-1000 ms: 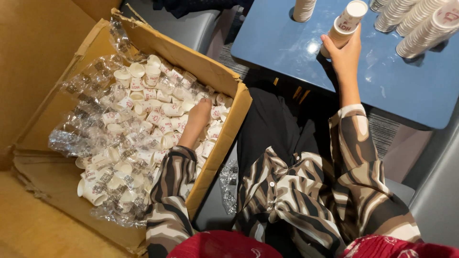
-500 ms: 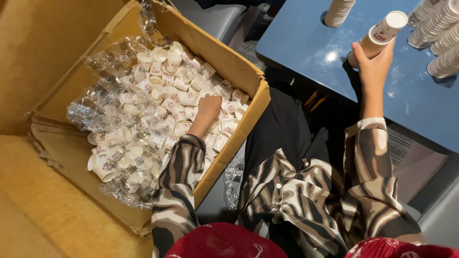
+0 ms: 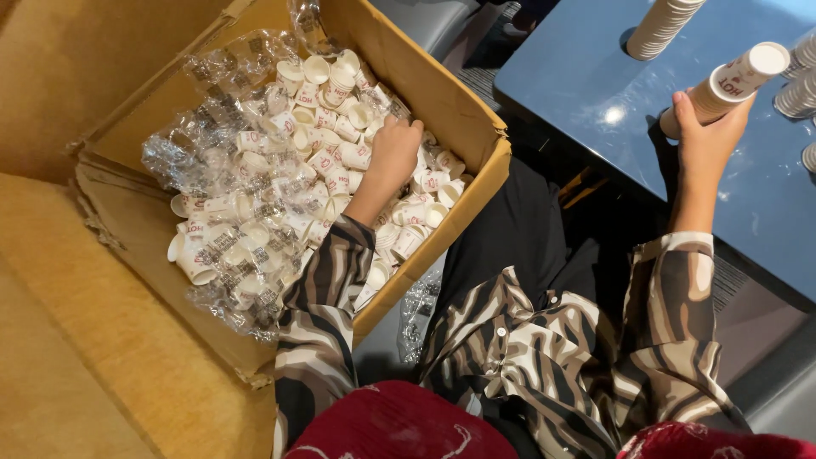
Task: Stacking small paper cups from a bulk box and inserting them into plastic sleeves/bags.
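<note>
Left hand (image 3: 393,157) plunged among loose paper cups (image 3: 327,183) in the cardboard box (image 3: 459,115), grip hidden, right hand (image 3: 705,140) clasped around a cup stack (image 3: 722,85) on the blue table (image 3: 586,93)

Two hands, one box, many cups.
One cardboard box (image 3: 442,93) holds uncountable loose cups (image 3: 331,161); four cup stacks (image 3: 663,25) show on one table (image 3: 595,93).

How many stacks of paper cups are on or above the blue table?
4 in view: one stack in the right hand, one standing stack at the table's far edge, and two partly cut-off stacks at the right. More may lie outside the picture.
</note>
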